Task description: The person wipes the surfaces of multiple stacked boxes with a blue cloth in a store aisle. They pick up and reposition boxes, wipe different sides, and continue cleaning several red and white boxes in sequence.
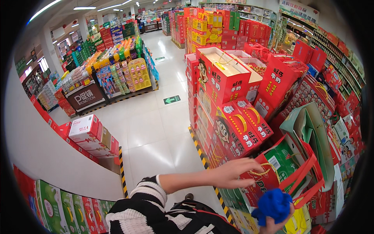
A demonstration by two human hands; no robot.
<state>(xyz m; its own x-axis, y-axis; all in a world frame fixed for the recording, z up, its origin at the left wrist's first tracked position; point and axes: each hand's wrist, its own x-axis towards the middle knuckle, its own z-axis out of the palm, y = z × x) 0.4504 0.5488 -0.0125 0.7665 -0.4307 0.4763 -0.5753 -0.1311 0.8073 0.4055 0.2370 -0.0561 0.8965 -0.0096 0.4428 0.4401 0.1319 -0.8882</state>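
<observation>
My left hand (235, 173) reaches out from a black-and-white knit sleeve (146, 194). Its fingers are loosely bent and apart, beside the twisted yellow rope handle (271, 169) of a red paper gift bag (264, 185). Whether the fingertips touch the rope is unclear. A crumpled blue cloth (273, 204) is bunched in my right hand (277, 223), low at the right. Inside the red bag stands a green carton (280, 161) with a barcode. Flat red straps (305, 172) loop up just above the cloth.
Stacked red milk cartons (236, 128) with yellow handles rise ahead, topped by an open red box (223, 74). A green paper bag (309, 140) stands at the right. Striped floor tape (200, 146) edges the tiled aisle (155, 140). White-and-red boxes (87, 131) sit by the left pillar (58, 146).
</observation>
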